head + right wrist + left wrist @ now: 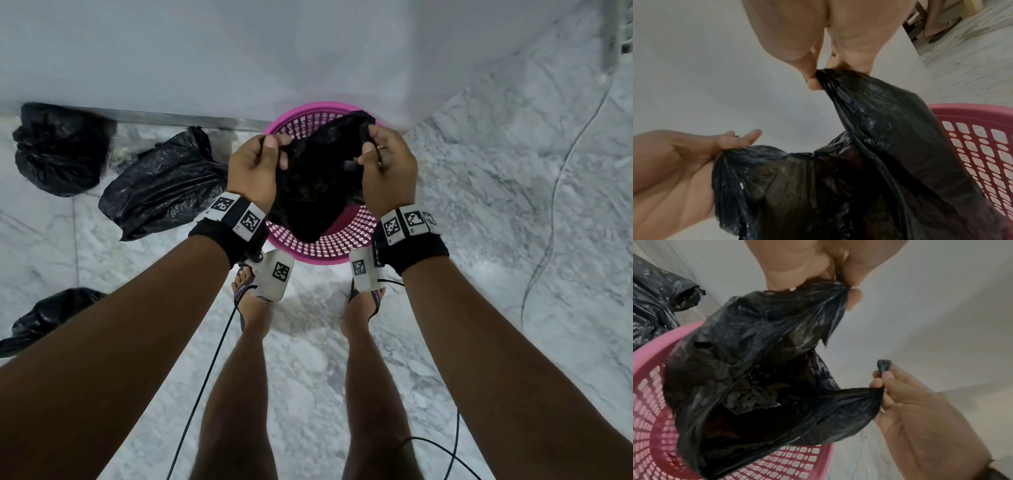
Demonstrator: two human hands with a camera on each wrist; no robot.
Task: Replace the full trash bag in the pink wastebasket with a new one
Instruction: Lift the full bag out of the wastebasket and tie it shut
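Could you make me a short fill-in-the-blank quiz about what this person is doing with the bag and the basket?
1. The black bag is gripped by ____ hands.
2. The wastebasket below the bag is coloured ____.
3. The left hand and right hand pinch the bag at its ____ edge.

Missing words: two (both); pink; top

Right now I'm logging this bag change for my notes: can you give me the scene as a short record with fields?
bag in hand: black trash bag, lifted above the basket, mouth held open
left grip: left hand pinches one gathered edge
right grip: right hand pinches the opposite edge
basket: pink wastebasket, on the floor against the wall
nearby: three more black bags on the floor to the left
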